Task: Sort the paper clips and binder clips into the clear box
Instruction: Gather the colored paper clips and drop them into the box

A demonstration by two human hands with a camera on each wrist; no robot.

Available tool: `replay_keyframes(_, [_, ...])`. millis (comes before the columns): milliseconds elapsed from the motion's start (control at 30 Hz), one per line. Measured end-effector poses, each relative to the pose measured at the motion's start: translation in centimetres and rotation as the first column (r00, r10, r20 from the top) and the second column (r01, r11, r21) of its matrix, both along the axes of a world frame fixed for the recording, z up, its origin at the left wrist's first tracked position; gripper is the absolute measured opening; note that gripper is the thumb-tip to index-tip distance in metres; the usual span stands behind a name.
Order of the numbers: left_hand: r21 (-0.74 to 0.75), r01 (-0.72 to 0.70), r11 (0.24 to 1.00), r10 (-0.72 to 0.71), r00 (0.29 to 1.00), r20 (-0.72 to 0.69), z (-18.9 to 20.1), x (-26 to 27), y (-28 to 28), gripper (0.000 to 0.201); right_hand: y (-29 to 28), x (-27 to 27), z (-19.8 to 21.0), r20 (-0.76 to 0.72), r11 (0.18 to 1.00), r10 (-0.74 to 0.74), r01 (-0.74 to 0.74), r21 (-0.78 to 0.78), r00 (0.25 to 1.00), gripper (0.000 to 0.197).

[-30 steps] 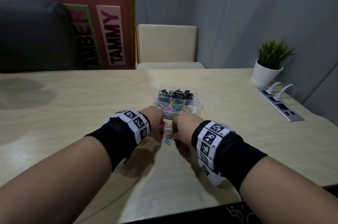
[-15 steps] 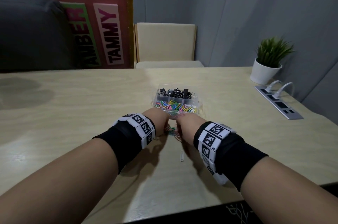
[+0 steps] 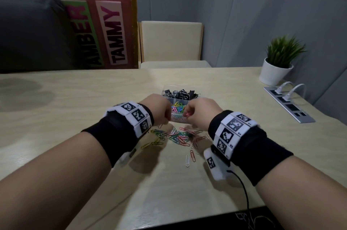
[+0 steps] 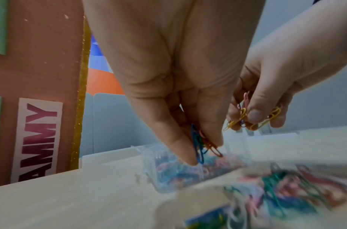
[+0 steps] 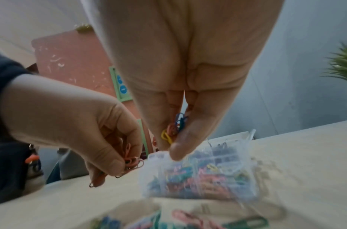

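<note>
Almost done — one small pile is left.

Nearest, loose paper clips (image 3: pixel 178 136) lie on the table (image 3: pixel 75 109), waiting. Just past them, the left hand (image 3: pixel 159 109) pinches a few clips (image 4: pixel 202 144) and the right hand (image 3: pixel 199 112) pinches some too (image 5: pixel 174 128) — both over the clear box (image 3: pixel 181 119). Its near part holds many colored clips; farther back, the binder clips (image 3: pixel 180 93) look sorted already.

We see a potted plant (image 3: pixel 281 62) at the worktop's (image 3: pixel 75 98) far right corner, a power strip (image 3: pixel 288 104) beside it, and a cream chair (image 3: pixel 171 41) behind.
</note>
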State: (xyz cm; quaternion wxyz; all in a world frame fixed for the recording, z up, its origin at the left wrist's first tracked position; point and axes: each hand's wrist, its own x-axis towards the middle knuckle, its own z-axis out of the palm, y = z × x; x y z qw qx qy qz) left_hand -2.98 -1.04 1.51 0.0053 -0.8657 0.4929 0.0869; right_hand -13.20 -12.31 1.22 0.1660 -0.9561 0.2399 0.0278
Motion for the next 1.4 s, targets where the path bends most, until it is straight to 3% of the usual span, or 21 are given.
replay_keyframes(167, [-0.188,-0.081,0.979,0.083,0.997,0.000,1.4,1.5,-1.3,0.021,-1.9,1.5,0.2,0.228,0.986,-0.165,0.163,0.028,0.960,0.016])
replay_keyframes(267, [-0.251,-0.121,0.960,0.127,0.992,0.010,1.1,1.9,-2.6,0.021,-2.5,2.5,0.0,0.157,0.982,-0.186,0.180,0.055,0.970,0.026])
replay_keyframes(367, [-0.217,-0.132,0.967,0.135,0.991,-0.002,0.3,1.9,-3.5,0.025,-2.6,2.8,0.2,0.073,0.988,-0.154,0.152,0.028,0.985,0.032])
replay_keyframes(500, [-0.194,-0.111,0.975,0.113,0.994,-0.005,-0.2,1.7,-3.3,0.027,-1.8,1.3,1.6,0.094,0.995,-0.100,0.101,-0.016,0.991,0.021])
replay_keyframes(567, [-0.188,-0.117,0.975,0.112,0.993,-0.037,0.0,1.6,-2.4,0.025,-1.1,-0.1,2.1,-0.032,0.998,-0.048,0.047,-0.028,0.998,0.019])
replay_keyframes(633, [-0.135,-0.130,0.982,0.123,0.991,-0.056,0.4,1.3,-1.2,0.022,-0.4,-1.3,1.8,-0.260,0.999,-0.007,-0.003,-0.035,0.966,0.035])
replay_keyframes(700, [-0.009,-0.131,0.991,0.131,0.990,-0.052,0.7,0.9,-0.2,0.024,-0.2,-2.2,1.0,-0.473,0.996,-0.004,-0.036,-0.076,0.881,0.045])
replay_keyframes(767, [0.189,-0.128,0.974,0.137,0.990,-0.036,0.6,0.4,0.8,0.036,-0.1,-2.5,-0.1,-0.578,0.992,-0.030,-0.047,-0.118,0.816,0.037])
replay_keyframes(867, [0.472,-0.124,0.873,0.124,0.992,0.031,-0.7,-0.1,2.0,0.068,0.8,-2.4,-0.9,-0.618,0.988,-0.057,-0.045,-0.148,0.784,0.035])
replay_keyframes(1000, [0.426,-0.105,0.899,0.120,0.993,-0.009,-1.8,-1.4,1.6,0.073,2.1,-2.1,-1.6,-0.570,0.979,-0.021,-0.099,-0.179,0.822,0.020])
replay_keyframes(1133, [0.314,-0.035,0.949,0.053,0.997,-0.049,-2.1,-3.2,0.3,0.059,2.8,-1.0,-2.1,-0.484,0.978,0.040,-0.134,-0.161,0.874,0.030])
replay_keyframes(1267, [0.303,-0.060,0.951,0.080,0.995,-0.052,-1.4,-2.8,0.5,0.069,2.7,-1.6,-0.7,-0.498,0.989,0.042,-0.107,-0.102,0.866,0.024])
replay_keyframes(1400, [0.385,-0.104,0.917,0.122,0.992,-0.024,-0.8,-1.6,1.9,0.083,3.0,-2.8,-0.9,-0.611,0.989,0.022,-0.105,-0.100,0.792,0.032])
